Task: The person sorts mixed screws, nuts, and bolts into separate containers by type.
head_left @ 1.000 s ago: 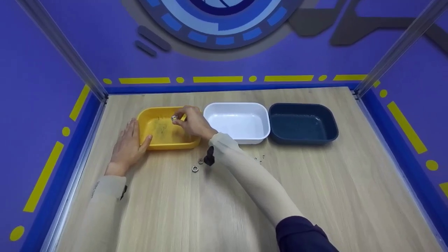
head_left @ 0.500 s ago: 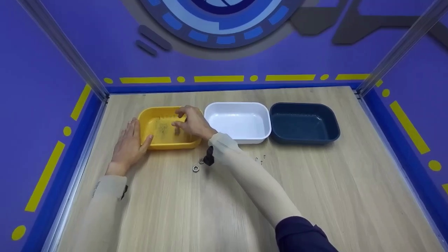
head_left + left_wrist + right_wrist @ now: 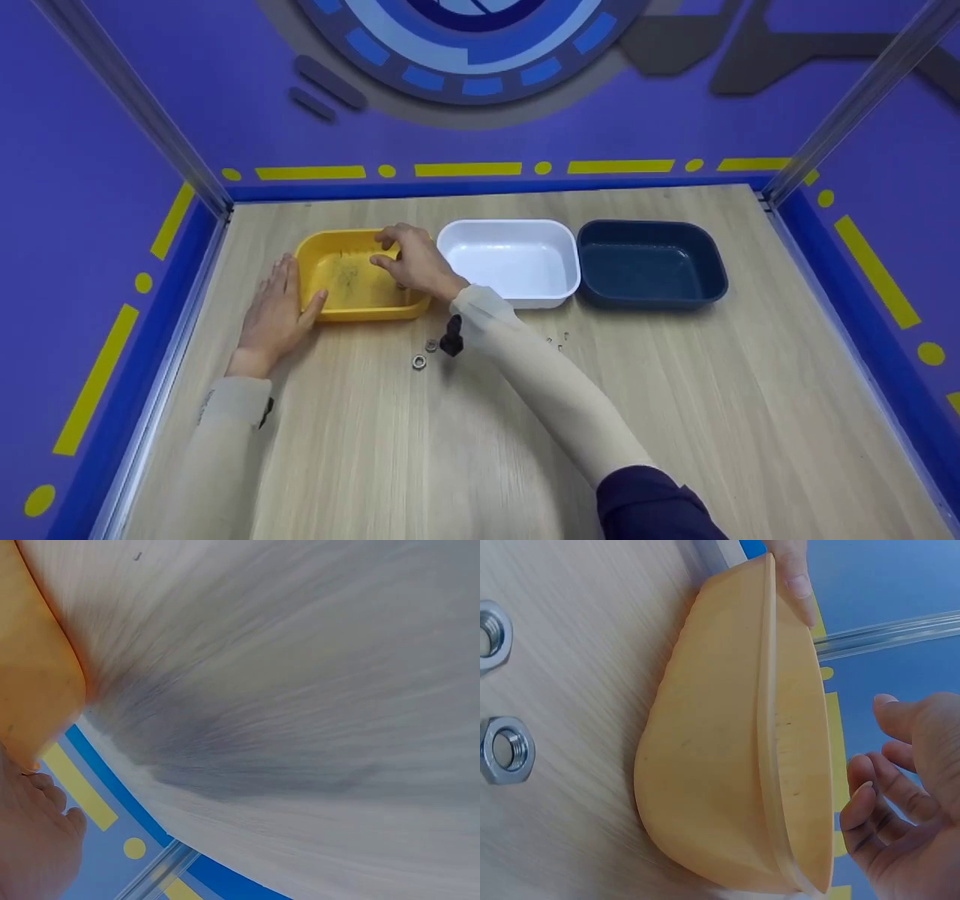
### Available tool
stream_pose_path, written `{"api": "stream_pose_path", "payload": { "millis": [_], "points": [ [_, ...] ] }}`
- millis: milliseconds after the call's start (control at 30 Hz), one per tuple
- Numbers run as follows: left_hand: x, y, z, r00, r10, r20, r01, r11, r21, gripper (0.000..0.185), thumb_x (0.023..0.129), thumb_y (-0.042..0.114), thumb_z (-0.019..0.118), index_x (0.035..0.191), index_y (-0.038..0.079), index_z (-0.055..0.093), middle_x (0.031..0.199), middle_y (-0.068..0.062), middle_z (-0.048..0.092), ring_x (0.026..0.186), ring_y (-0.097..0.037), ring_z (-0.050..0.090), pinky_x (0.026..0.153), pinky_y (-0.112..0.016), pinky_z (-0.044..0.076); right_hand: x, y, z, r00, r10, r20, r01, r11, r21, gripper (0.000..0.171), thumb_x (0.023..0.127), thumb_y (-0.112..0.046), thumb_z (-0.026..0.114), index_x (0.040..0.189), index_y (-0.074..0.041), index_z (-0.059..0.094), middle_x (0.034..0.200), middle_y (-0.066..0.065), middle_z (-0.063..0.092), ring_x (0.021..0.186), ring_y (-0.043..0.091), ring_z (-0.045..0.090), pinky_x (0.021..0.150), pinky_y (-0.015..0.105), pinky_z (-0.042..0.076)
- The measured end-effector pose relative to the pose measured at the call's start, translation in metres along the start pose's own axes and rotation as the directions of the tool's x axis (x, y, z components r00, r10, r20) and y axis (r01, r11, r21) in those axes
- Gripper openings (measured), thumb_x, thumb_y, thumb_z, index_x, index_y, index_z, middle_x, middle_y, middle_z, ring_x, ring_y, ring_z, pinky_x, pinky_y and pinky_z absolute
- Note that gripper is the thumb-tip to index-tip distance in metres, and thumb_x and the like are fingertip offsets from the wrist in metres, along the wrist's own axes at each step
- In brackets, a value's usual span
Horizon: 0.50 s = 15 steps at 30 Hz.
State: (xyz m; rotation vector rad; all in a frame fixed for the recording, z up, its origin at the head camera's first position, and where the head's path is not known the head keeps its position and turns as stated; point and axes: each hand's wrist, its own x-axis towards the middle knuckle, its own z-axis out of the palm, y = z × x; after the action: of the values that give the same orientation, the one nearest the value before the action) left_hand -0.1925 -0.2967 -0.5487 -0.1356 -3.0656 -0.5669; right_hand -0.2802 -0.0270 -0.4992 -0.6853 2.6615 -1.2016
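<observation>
Wooden bench [image 3: 675,420], purple booth: drop into yellow tray [image 3: 315,247] just done.
Right hand [image 3: 416,262] over the tray, fingers loosely spread, empty; left hand [image 3: 276,311] flat at its 9 o'clock wall. Next, likely: pinch a hex nut [image 3: 418,362] at tray's 5 o'clock.

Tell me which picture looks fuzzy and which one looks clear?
Left wrist view: smeared; the table is streaky grey with a dark shadow, and the yellow tub has soft edges. Right wrist view: clearer; the two nuts are fairly sharp. Head view: evenly lit, hardly blurred.
</observation>
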Motion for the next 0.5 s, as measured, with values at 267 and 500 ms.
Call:
{"api": "stream_pose_path", "payload": {
  "millis": [267, 500],
  "points": [
    [0.001, 0.0, 0.002, 1.0, 0.004, -0.012, -0.004, 1.0, -0.016, 0.092, 0.112, 0.058, 0.036, 0.168, -0.008, 0.006, 0.176, -0.03, 0.008, 0.164, -0.049, 0.011, 0.132, -0.066, 0.014, -0.009, -0.001, -0.009, 0.998, -0.061, -0.003, 0.061, 0.998, 0.03, 0.038, 0.104, -0.032, 0.072, 0.135, -0.011, 0.071, 0.124, 0.004, 0.07, 0.095, 0.014, 0.065, 0.083, 0.02, 0.059],
    [0.002, 0.001, 0.001, 1.0, -0.001, -0.011, 0.001, 1.0, -0.016, 0.092, 0.112, 0.059, 0.036, 0.168, -0.008, 0.006, 0.176, -0.03, 0.009, 0.164, -0.049, 0.01, 0.133, -0.066, 0.012, -0.02, -0.002, -0.018, 0.998, -0.048, 0.027, 0.046, 0.997, 0.068, 0.038, 0.105, -0.035, 0.07, 0.137, -0.014, 0.069, 0.128, 0.002, 0.068, 0.095, 0.013, 0.064, 0.081, 0.02, 0.059]
  ]
}}
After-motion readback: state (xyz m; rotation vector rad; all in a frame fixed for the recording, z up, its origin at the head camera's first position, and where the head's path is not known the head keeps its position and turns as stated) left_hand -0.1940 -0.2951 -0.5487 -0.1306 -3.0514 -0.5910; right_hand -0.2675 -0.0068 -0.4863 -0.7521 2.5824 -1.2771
